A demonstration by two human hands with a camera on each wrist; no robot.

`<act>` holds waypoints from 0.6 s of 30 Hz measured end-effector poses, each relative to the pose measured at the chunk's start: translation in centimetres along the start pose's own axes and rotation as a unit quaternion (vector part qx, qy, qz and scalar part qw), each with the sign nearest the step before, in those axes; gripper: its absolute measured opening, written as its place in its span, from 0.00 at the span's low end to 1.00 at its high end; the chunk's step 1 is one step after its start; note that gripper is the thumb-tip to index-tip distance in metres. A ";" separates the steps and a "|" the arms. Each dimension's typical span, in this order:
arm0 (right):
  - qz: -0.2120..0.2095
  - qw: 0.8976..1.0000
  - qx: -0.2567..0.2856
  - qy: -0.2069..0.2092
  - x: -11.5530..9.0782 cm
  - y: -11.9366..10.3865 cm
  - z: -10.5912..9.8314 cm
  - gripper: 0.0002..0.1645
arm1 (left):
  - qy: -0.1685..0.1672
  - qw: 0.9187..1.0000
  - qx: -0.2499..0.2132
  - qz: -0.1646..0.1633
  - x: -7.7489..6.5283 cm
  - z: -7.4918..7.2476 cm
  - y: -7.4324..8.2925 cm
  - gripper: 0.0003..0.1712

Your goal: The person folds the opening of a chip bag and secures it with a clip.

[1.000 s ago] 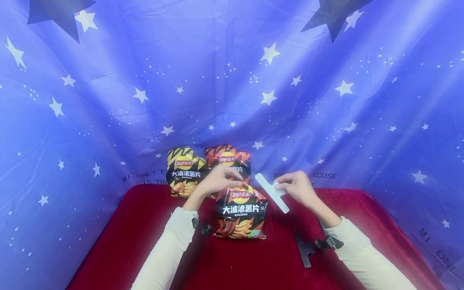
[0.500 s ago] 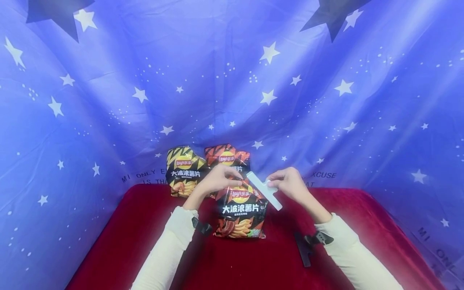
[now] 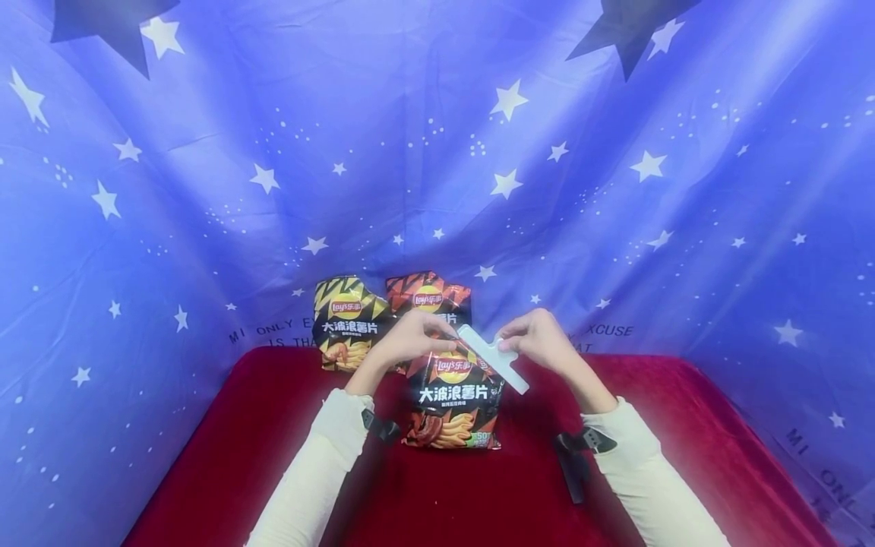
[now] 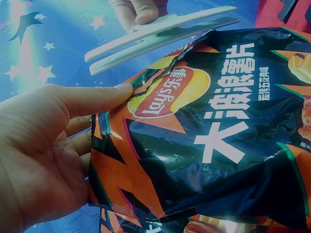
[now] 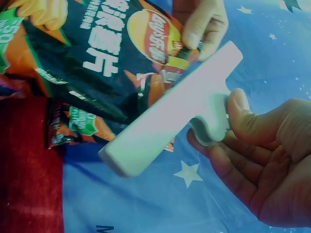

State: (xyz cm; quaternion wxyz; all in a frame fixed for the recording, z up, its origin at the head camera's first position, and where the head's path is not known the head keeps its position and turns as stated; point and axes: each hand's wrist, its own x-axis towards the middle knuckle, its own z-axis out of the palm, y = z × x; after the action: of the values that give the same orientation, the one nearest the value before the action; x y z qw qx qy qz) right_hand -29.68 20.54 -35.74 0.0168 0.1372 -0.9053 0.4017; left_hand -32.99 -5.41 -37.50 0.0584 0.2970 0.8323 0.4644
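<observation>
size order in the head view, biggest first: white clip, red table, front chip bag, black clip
1. Red table
2. Front chip bag
3. White clip and black clip: unsure, since the black clip is partly hidden

pale clip (image 3: pixel 494 359), jaws parted, aslant at folded top of black-orange chip bag (image 3: pixel 453 406)

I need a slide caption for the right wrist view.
Right hand pinches a white T-shaped plastic clip near a glossy black-orange chip bag in the left hand.
</observation>
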 end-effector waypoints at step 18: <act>0.023 1.000 0.011 0.003 1.5 -0.4 0.2 0.12 | -0.003 1.000 0.000 0.004 0.1 0.0 -0.1 0.08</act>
State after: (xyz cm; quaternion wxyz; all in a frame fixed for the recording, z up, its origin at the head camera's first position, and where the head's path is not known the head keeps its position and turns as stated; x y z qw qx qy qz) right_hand -31.04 19.79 -35.37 0.0090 0.1154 -0.9036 0.4124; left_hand -33.16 -5.38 -37.58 0.0590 0.3016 0.8312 0.4634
